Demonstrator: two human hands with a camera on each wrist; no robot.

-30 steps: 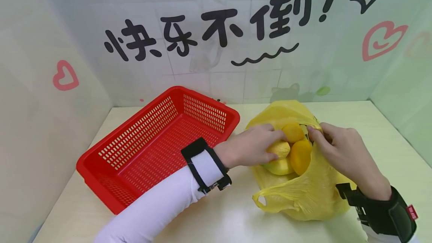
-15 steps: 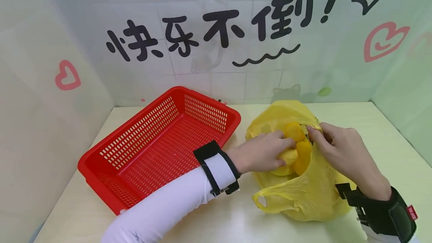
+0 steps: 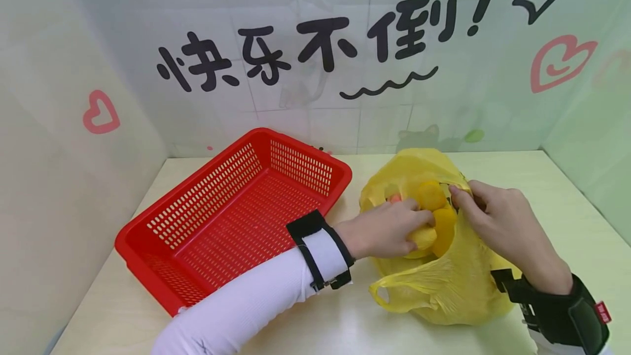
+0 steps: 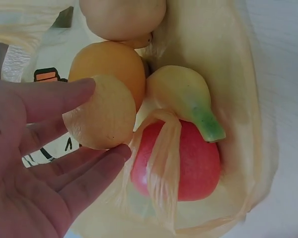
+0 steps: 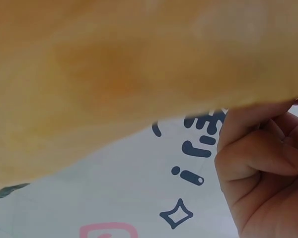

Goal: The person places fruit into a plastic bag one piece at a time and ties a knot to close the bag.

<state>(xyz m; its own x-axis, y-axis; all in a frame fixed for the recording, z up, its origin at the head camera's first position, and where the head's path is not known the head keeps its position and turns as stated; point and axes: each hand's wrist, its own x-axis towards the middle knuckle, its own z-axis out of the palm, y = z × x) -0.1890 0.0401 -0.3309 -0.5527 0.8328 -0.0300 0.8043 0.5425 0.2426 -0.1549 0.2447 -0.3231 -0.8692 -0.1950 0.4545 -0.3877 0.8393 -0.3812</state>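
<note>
My left hand (image 3: 386, 229) reaches into the mouth of a yellow plastic bag (image 3: 458, 289). Its thumb and fingers grip a round, pale yellow fruit with rough skin (image 4: 105, 116), its exact kind unclear. Against that fruit lies an orange fruit (image 4: 114, 57). Also in the bag are a pinkish-red fruit (image 4: 201, 163), partly behind a bag handle, and a yellow piece with a green tip, banana-like (image 4: 181, 91). My right hand (image 3: 503, 226) pinches the bag's rim at the right and keeps the mouth spread. In the right wrist view, blurred bag film covers the upper part.
A red perforated plastic basket (image 3: 231, 234) stands left of the bag, with my left forearm crossing its near right side. Both sit on a pale tabletop (image 3: 340, 316). Printed walls close off the back and both sides.
My left hand has moved a little right, deeper over the bag's mouth, with the pale yellow fruit in its fingers. A bit of red fruit now shows behind it. My right hand stays put.
</note>
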